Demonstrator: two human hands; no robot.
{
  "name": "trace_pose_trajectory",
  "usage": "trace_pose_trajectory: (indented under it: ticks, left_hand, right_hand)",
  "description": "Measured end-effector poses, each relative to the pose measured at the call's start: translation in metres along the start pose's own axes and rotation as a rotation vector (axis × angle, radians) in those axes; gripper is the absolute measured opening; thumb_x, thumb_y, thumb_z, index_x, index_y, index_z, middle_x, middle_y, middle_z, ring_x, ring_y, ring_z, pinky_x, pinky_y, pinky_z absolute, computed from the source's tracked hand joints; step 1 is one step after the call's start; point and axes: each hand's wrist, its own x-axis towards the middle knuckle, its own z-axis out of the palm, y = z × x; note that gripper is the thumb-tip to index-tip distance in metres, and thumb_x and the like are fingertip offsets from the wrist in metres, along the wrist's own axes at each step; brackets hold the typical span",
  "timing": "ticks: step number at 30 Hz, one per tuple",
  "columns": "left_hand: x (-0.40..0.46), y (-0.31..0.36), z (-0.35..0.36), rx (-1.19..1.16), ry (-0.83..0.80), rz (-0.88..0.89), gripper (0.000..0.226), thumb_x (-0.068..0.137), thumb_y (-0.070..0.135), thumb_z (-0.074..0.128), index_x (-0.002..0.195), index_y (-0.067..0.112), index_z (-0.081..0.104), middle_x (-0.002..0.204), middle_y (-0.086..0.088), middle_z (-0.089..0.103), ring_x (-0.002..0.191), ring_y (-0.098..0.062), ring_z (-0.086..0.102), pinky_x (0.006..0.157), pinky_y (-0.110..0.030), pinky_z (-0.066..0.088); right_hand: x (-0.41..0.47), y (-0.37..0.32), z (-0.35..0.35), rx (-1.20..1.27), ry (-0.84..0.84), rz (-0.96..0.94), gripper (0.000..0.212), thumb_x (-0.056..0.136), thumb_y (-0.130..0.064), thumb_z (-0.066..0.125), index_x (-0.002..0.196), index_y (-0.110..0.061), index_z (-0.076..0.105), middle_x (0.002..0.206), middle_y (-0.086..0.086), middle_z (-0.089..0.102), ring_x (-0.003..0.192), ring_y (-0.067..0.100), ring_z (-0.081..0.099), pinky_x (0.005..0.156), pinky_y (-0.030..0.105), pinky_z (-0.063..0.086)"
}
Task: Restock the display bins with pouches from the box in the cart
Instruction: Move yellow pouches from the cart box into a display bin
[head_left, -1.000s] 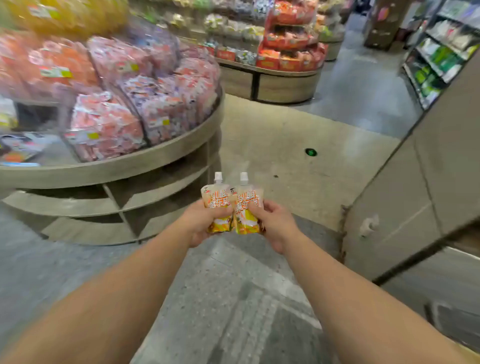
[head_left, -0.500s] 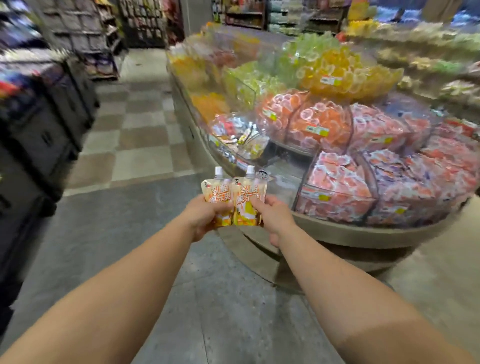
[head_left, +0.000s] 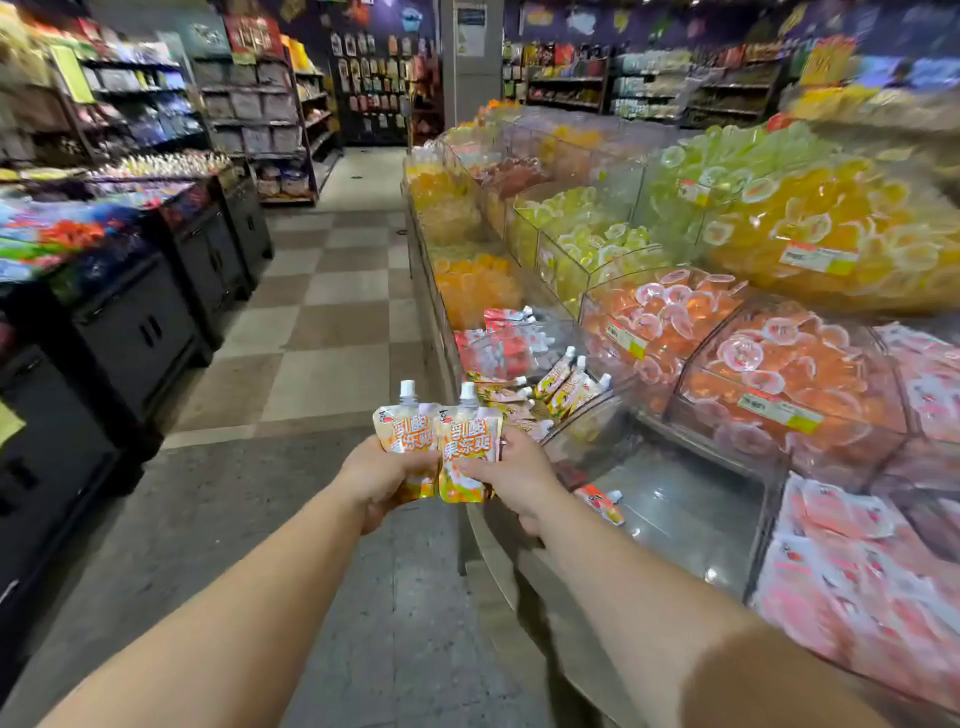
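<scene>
holding: two orange-and-white spouted pouches, upright, white caps up, side by side and touching, out in front over the aisle floor just short of the display edge
left pouch (head_left: 402, 434): gripped at its lower half by the left hand (head_left: 379, 480), fingers curled round the back, thumb on the front
right pouch (head_left: 470, 447): gripped by the right hand (head_left: 511, 475), thumb pressed across the front low down, fingers wrapped behind; slightly overlaps the left pouch
pouch bin (head_left: 587, 431): clear bin just beyond the right hand, partly filled with matching orange pouches (head_left: 563, 384) lying tilted, caps pointing up and right
red pouch bin (head_left: 506, 348): next bin back, red-and-white spouted pouches piled in it
low bin (head_left: 691, 512): clear bin right of the right forearm, mostly bare reflective bottom, one loose pouch (head_left: 602, 504) lying flat near its left end
jelly cup bins (head_left: 779, 374): orange cups in the near bins, yellow and green ones in the bins above and behind, price tags on the fronts
pink packs (head_left: 852, 582): flat pink packets stacked at the far right, near the right arm
display surface (head_left: 493, 551): curved edge runs under the right forearm
aisle: checkered floor (head_left: 322, 322) ahead, dark cabinets (head_left: 150, 322) with mixed goods on the left, shelving at the back, blurred
</scene>
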Motion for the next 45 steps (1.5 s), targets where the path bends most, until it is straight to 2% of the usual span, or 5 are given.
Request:
trace_pose_trajectory:
  ticks: [12,26,32,36,45]
  left_hand:
    - [0.187,0.051,0.026,0.082,0.026,-0.043,0.018,0.081,-0.002,0.065,0.092,0.013,0.066,0.076,-0.004,0.069,0.062,-0.019,0.063,0.058,-0.028,0.057]
    - [0.378,0.122,0.072,0.522,-0.527,0.102,0.009,0.09,0.006,0.061,0.096,0.013,0.061,0.065,-0.006,0.058,0.044,-0.006,0.055,0.032,-0.015,0.038]
    - [0.416,0.121,0.071,0.481,-0.668,0.008,0.029,0.073,0.01,0.077,0.099,0.012,0.065,0.095,-0.014,0.072,0.087,-0.033,0.07,0.083,-0.048,0.058]
    - [0.418,0.122,0.073,0.498,-0.712,0.0,0.03,0.076,0.01,0.08,0.101,0.01,0.064,0.102,-0.017,0.071,0.092,-0.035,0.07,0.084,-0.055,0.056]
    - [0.404,0.098,0.076,0.614,-0.722,0.102,0.047,0.076,0.015,0.081,0.116,0.015,0.056,0.103,-0.004,0.065,0.089,-0.02,0.064,0.066,-0.031,0.052]
  right_hand:
    - [0.172,-0.003,-0.055,-0.111,0.296,0.052,0.032,0.078,-0.015,0.077,0.104,-0.017,0.059,0.106,0.005,0.068,0.098,0.023,0.065,0.09,0.043,0.054]
    - [0.278,0.021,-0.058,-0.11,0.866,0.272,0.017,0.091,-0.019,0.064,0.107,-0.022,0.057,0.098,0.004,0.063,0.086,0.018,0.058,0.081,0.028,0.053]
    - [0.277,0.035,-0.039,-0.061,0.983,0.368,0.006,0.091,-0.015,0.064,0.095,-0.01,0.062,0.078,-0.003,0.063,0.065,0.007,0.057,0.043,0.006,0.038]
    - [0.273,0.043,-0.034,0.072,1.025,0.429,0.014,0.092,-0.007,0.062,0.078,-0.011,0.06,0.054,-0.002,0.056,0.03,0.0,0.041,0.031,0.014,0.029]
    - [0.286,0.037,-0.044,0.188,1.227,0.306,0.031,0.089,-0.016,0.063,0.064,-0.023,0.045,0.057,-0.004,0.045,0.055,0.015,0.041,0.056,0.028,0.038]
